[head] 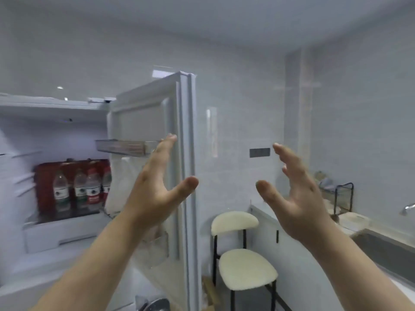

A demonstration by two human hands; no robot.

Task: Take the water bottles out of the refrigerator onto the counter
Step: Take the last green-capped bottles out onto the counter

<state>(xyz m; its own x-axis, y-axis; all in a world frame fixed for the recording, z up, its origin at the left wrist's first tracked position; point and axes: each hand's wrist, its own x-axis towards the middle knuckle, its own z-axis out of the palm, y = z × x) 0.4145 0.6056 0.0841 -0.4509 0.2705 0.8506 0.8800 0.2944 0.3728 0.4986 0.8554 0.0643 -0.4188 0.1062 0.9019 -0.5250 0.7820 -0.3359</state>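
Observation:
The refrigerator [47, 135] stands open at the left, its door [155, 104] swung out toward the middle. Several clear water bottles [77, 189] with red and white labels stand upright on a shelf inside, a red pack behind them. My left hand [157, 189] is raised in front of the door's inner side, fingers apart, holding nothing. My right hand [294, 196] is up to the right of the door edge, fingers spread and empty. Both hands are well apart from the bottles. The counter [359, 223] runs along the right wall.
A cream padded chair [244, 261] with black legs stands between the door and the counter. On the counter are a black wire rack [341, 196], a sink [390, 250] and a tap [407, 208]. A clear door bin [123, 147] juts from the door. A grey wall socket [259, 152].

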